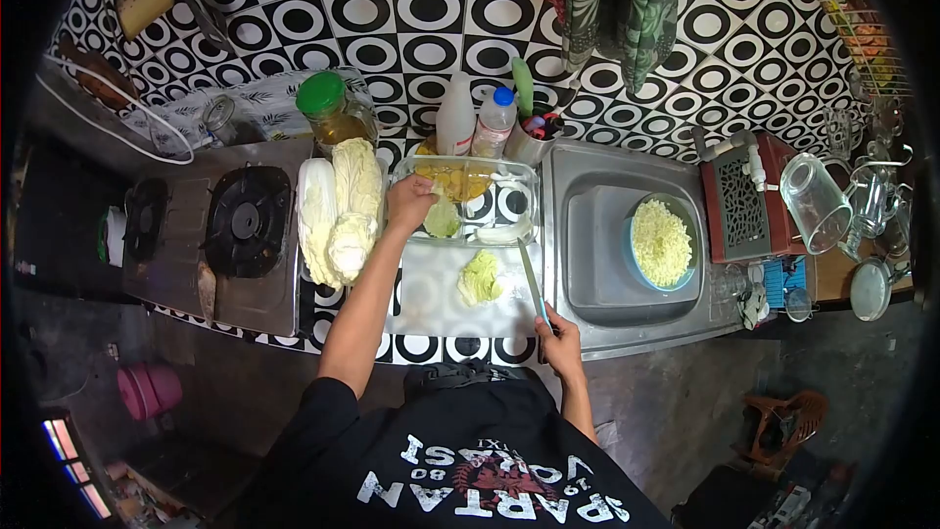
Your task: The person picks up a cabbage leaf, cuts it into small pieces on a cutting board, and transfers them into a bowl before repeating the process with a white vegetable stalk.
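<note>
My left hand [411, 202] reaches over a clear rectangular container [538, 198], its fingers closed on the edge of a pale green cabbage leaf [444, 219]. White stem pieces [501, 234] lie at the container's right side. In my right hand [560, 341] is a knife [531, 279] with a light blue handle, its blade pointing up toward the container. Between my hands, a cut piece of napa cabbage [480, 279] rests on a translucent cutting board [428, 284]. Whole napa cabbages [354, 186] lie to the left of my left forearm.
A gas stove [250, 220] stands at left. Chopped cabbage fills a blue bowl [630, 253] in the sink [597, 306] at right. Behind the container are a white bottle [455, 118], a blue-capped bottle [494, 124] and a green-lidded jar [333, 110]. Glassware [816, 201] stands far right.
</note>
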Tool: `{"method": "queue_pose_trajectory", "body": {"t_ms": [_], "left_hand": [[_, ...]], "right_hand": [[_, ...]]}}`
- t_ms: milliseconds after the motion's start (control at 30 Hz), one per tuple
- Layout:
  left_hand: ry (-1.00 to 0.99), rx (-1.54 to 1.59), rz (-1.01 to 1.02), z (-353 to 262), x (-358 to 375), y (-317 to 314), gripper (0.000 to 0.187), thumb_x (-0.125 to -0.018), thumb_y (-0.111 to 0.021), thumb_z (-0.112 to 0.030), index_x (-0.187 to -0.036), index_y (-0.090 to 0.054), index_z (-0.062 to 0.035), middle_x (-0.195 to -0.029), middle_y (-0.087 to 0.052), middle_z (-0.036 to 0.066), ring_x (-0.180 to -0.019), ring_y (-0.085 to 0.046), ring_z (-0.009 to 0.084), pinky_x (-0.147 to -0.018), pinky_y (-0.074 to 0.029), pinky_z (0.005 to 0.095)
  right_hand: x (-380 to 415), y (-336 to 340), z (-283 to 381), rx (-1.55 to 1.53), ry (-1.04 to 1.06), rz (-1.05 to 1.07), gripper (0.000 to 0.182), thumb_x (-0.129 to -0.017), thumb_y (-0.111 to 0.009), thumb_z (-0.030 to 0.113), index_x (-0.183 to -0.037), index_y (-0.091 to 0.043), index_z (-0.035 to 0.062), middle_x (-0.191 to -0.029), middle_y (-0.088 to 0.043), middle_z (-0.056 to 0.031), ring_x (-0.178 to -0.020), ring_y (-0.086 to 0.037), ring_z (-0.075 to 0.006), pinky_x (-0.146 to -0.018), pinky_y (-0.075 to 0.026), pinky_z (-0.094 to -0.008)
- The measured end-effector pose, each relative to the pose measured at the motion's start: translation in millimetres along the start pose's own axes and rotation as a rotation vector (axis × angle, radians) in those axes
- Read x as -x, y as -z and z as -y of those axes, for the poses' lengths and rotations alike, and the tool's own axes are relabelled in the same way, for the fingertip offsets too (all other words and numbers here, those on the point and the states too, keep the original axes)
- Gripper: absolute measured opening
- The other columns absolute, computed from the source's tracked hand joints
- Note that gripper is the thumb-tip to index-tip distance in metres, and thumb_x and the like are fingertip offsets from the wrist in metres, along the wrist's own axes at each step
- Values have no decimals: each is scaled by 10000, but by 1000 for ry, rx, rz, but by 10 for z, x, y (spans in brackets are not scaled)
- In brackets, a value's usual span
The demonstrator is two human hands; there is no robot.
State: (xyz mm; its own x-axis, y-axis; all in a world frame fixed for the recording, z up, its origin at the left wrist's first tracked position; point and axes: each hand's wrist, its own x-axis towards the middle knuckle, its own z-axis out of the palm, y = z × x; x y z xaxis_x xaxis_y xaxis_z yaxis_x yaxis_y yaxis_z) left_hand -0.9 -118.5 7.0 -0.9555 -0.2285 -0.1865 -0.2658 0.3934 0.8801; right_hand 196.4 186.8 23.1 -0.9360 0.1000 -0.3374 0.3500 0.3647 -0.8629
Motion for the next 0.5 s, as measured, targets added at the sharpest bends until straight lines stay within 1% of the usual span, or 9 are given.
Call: {"method": "queue_pose_trajectory", "body": {"t_ms": [67, 133, 167, 233, 267, 333, 367, 433, 500], "left_hand": [[11, 105, 24, -45, 28, -38, 217, -733, -675, -31, -937, -605, -4, -834, -612, 52, -732, -580, 121, -616, -477, 240], [200, 408, 115, -264, 97, 7, 248, -731, -698, -41, -962, -615, -7, -865, -620, 44, -744, -573, 109, -641, -473, 235], [200, 408, 115, -200, 74, -18, 248, -731, -698, -41, -962, -615, -7, -865, -620, 44, -744, -573, 109, -641, -473, 235], [100, 239, 97, 21, -14, -98, 273, -736, -663, -42, -1008, -636, -45, -884, -643, 70, -744, -602, 169, -667, -495, 287], [99, 237, 95, 130, -14, -117, 273, -736, -663, -42, -1008, -636, -45, -884, -644, 70, -744, -602, 169, -667, -495, 287], [-552, -885, 117, 242, 88, -130, 261, -729, -624, -54, -984, -671, -90, -879, -664, 108, -748, -630, 255, -673, -512, 358], [-554, -884, 111, 265, 82, -175, 261, -729, -624, -54, -984, -671, -90, -879, -664, 108, -748, -630, 255, -673, -512, 358], [-350, -631, -13, 254, 149, -238, 217, -753, -546, -66, -902, -691, -130, -866, -655, 157, -767, -630, 316, -689, -505, 402], [-309, -585, 2, 187, 155, -221, 198, -750, -562, -61, -890, -688, -122, -831, -661, 139, -755, -640, 288, -678, -507, 382]], "right_hand": [[34, 14, 21, -14, -33, -5, 434, -872, -625, 203, -1248, -524, 13, -718, -567, 12, -607, -456, -48, -544, -389, -208], [34, 30, 50, -32, -63, -3, 421, -873, -624, 192, -1244, -530, 18, -695, -549, 24, -584, -437, -38, -519, -371, -202], [32, 34, 31, -33, -63, -3, 421, -873, -624, 192, -1244, -530, 18, -695, -549, 24, -584, -437, -38, -519, -371, -202], [24, 35, -15, -28, -55, -9, 406, -877, -614, 172, -1244, -531, 20, -686, -541, 34, -560, -420, -32, -497, -358, -199], [30, 29, -18, -30, -53, -8, 406, -877, -614, 172, -1244, -531, 20, -686, -541, 34, -560, -420, -32, -497, -358, -199], [28, 29, -4, -27, -44, -16, 400, -880, -604, 153, -1250, -527, 22, -680, -534, 37, -549, -410, -29, -489, -349, -196], [-7, 48, 4, -26, -38, -16, 400, -880, -604, 153, -1250, -527, 22, -680, -534, 37, -549, -410, -29, -489, -349, -196], [32, 44, -24, -33, -58, -16, 392, -880, -598, 144, -1246, -530, 21, -688, -539, 37, -560, -423, -31, -500, -359, -198], [86, 53, -61, -30, -65, -16, 387, -880, -597, 143, -1242, -534, 20, -694, -543, 36, -565, -427, -33, -505, -362, -199]]}}
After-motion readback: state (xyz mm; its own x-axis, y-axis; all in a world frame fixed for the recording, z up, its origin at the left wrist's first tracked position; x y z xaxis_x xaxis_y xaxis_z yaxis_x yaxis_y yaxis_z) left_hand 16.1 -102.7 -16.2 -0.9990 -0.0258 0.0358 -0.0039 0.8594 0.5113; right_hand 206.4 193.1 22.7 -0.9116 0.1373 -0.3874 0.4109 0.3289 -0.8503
